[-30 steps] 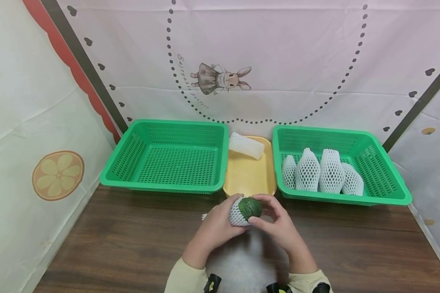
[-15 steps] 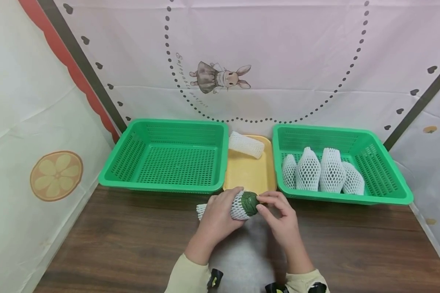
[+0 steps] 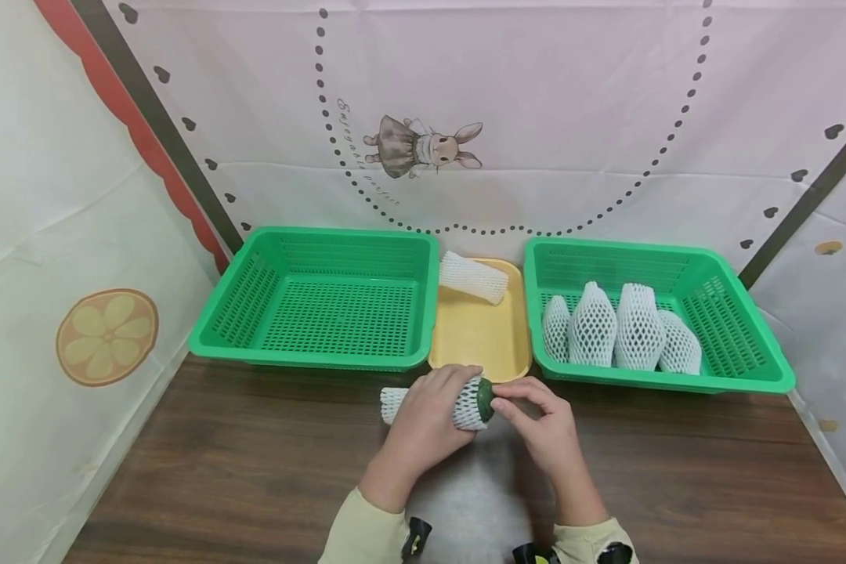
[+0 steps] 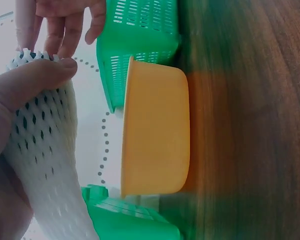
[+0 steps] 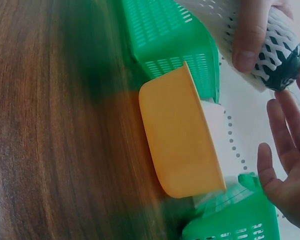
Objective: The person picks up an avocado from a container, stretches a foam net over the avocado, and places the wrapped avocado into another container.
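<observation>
A dark green, wrinkled fruit [image 3: 486, 399] sits inside a white foam net sleeve [image 3: 393, 402], only its right end bare. My left hand [image 3: 426, 415] grips sleeve and fruit together from the left, and the slack tail of the net sticks out behind it. At the bare end, the thumb and forefinger of my right hand [image 3: 544, 427] pinch the fruit's tip. In the right wrist view the fruit [image 5: 285, 70] shows through the mesh near the net's mouth. The left wrist view has the sleeve [image 4: 55, 165] in the left hand, its mouth by the right fingers.
Beyond the hands stands a yellow tray [image 3: 479, 337] with a flat foam net [image 3: 474, 278] across its back. Left of it is a green basket [image 3: 317, 364]; right of it another green basket [image 3: 740, 384] holds several netted items [image 3: 638, 329]. All stand on a dark wooden table [image 3: 254, 454].
The net has slid further over the fruit, covering more of its green end. The left hand has turned and moved right; the right hand has gone from cupping the fruit to pinching its tip.
</observation>
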Demonstrator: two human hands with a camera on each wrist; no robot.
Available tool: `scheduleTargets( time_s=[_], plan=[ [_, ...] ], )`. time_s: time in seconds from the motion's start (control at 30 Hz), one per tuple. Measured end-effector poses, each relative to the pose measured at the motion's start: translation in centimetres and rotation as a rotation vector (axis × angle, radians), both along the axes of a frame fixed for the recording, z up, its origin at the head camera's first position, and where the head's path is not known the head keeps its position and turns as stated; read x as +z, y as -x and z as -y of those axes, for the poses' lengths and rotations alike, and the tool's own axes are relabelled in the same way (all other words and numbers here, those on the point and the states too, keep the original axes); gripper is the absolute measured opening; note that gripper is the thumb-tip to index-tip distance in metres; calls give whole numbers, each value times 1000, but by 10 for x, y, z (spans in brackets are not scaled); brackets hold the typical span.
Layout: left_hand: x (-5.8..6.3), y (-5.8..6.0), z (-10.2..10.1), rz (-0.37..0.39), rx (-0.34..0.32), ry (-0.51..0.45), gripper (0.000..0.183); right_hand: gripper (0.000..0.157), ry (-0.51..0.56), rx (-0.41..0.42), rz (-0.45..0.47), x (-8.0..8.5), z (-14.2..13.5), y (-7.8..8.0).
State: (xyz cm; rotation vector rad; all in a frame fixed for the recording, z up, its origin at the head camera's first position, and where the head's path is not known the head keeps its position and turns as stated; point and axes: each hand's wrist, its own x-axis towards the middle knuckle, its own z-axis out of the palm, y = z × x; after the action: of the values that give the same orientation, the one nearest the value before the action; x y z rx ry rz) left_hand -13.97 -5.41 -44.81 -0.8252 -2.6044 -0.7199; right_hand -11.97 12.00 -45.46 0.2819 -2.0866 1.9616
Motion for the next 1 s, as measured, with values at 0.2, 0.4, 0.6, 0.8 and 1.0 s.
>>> scheduleTargets(
  time_s=[0.2, 0.4, 0.6, 0.8, 1.0],
  plan=[
    [3, -1, -2, -55, 2, 41, 75, 17, 3, 0, 44, 2, 3, -1],
    [2, -1, -5, -102, -24, 62, 70, 13, -29, 10, 61, -2, 5, 1],
    [2, -1, -8, -113, -18, 86, 73, 10, -25, -12, 75, -6, 8, 2],
    [2, -2, -9, -139, -23, 93, 75, 9, 1, -64, 93, -11, 13, 3],
    [3, -3, -10, -146, -17, 100, 80, 9, 19, -67, 120, -14, 17, 3]
  ],
)
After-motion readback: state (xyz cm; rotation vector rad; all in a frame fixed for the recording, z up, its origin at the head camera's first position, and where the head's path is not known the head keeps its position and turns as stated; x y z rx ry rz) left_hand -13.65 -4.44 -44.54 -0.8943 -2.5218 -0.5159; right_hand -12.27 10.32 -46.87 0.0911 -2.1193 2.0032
